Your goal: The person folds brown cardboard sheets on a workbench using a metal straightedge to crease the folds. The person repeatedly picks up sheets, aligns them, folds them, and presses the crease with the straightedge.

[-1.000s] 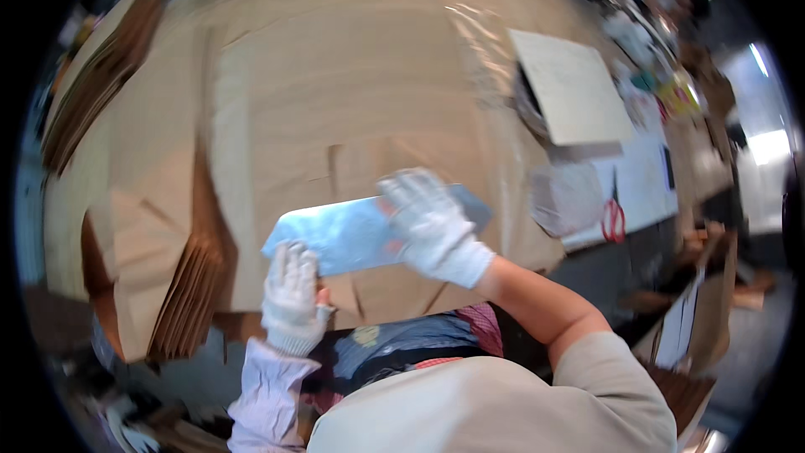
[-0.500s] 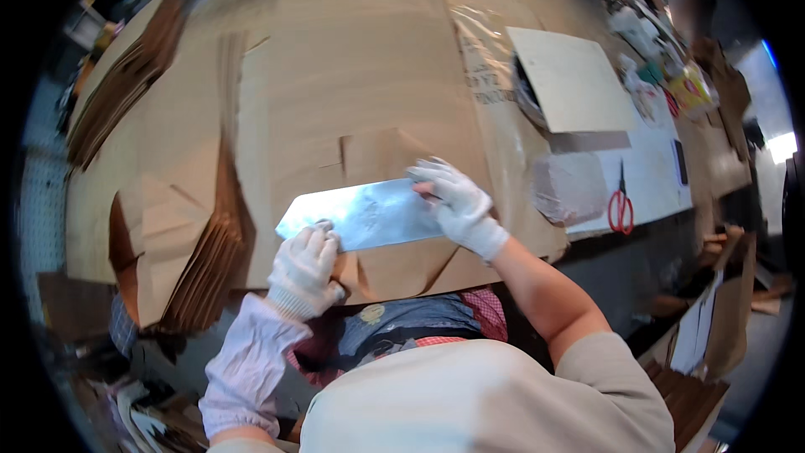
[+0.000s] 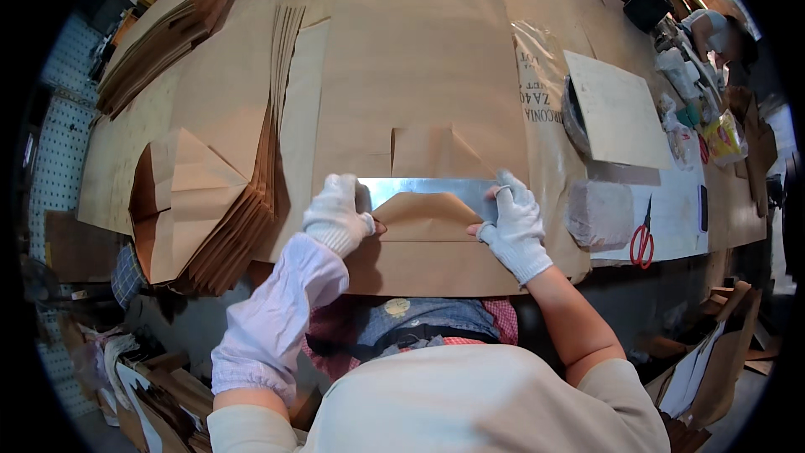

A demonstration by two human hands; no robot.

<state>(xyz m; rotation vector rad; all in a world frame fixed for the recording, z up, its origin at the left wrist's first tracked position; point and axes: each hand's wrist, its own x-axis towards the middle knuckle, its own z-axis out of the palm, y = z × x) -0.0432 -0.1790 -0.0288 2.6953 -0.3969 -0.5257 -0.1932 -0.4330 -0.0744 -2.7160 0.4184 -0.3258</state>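
A large brown kraft paper bag [image 3: 419, 59] lies flat in front of me. Across its near end is a shiny metal plate [image 3: 428, 184], with a paper flap [image 3: 428, 214] folded up over its near part, so only the far strip and the ends show. My left hand [image 3: 338, 218], in a white knitted glove and a pale sleeve cover, is closed on the plate's left end, its bare thumb against the flap. My gloved right hand [image 3: 513, 231] is closed on the right end in the same way, its thumb pressing the flap's right corner.
A fanned stack of folded kraft bags [image 3: 222, 201] stands on the left, another paper stack [image 3: 176, 33] behind it. To the right lie a pale board [image 3: 620, 109], a plastic-wrapped block [image 3: 599, 214], red-handled scissors [image 3: 642, 239] and a dark phone [image 3: 703, 207]. Another person [image 3: 717, 33] is at far right.
The plate has turned level with the table edge. The near paper flap has been folded up over it. My left hand has moved up to the plate's left end, my right to its right end.
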